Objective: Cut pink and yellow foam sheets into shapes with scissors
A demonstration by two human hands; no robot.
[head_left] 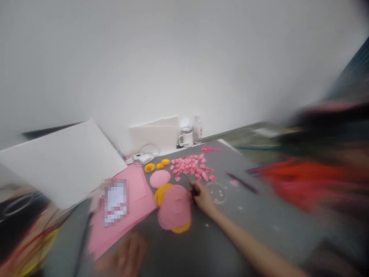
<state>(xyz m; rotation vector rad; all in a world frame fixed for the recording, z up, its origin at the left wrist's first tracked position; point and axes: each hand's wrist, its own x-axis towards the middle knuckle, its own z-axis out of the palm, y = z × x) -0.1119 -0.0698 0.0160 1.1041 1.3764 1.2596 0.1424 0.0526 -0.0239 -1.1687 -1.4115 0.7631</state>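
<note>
My right hand [203, 198] is closed around a dark-handled tool [195, 188] with a thin tip pointing toward the far side; blur hides its exact kind. Just left of that hand lie overlapping pink rounded sheets [174, 209], with yellow sheets [163, 193] showing from beneath. Beyond it spreads a heap of small pink petal-like pieces [188, 164]. A single pink oval [160, 179] rests left of the heap. My left hand [129, 252] is low in view, near the front edge of large pink sheets [135, 209]; motion smears its fingers.
Yellow pieces [149, 167], a white device with a cable [141, 157], a mug [186, 136] and a clear bottle [198, 129] stand toward the wall. Pink scissors [209, 149] and a dark pen-like stick [243, 182] lie right. A white board [66, 165] leans left; red material [302, 181] is blurred.
</note>
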